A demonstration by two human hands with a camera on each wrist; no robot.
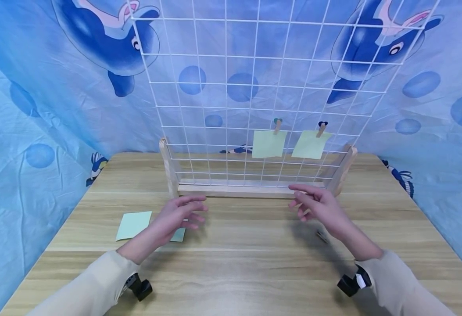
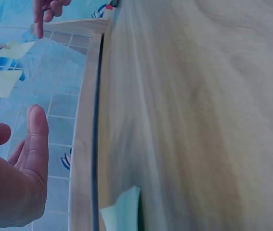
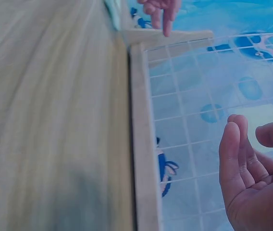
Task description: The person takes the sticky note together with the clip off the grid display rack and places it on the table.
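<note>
My left hand [image 1: 175, 216] hovers over the left part of the table, fingers loosely extended and holding nothing. Partly hidden beneath it is a pale green paper note [image 1: 178, 235]; another note [image 1: 134, 224] lies to its left. My right hand [image 1: 319, 205], likewise holding nothing, is raised in front of the right end of a white wire grid [image 1: 226, 83]. A small clothespin [image 1: 322, 236] lies on the table below it. Two more notes, left [image 1: 269, 144] and right [image 1: 312, 144], hang on the grid, each under a small wooden clothespin, left [image 1: 277, 127] and right [image 1: 321, 129].
The grid stands in a wooden base [image 1: 234, 190] with an upright at each end, near the back of the wood-grain table [image 1: 231, 272]. Behind and beside the table hangs a blue cloth [image 1: 21, 175] printed with dolphins and bubbles. Each wrist wears a small black camera.
</note>
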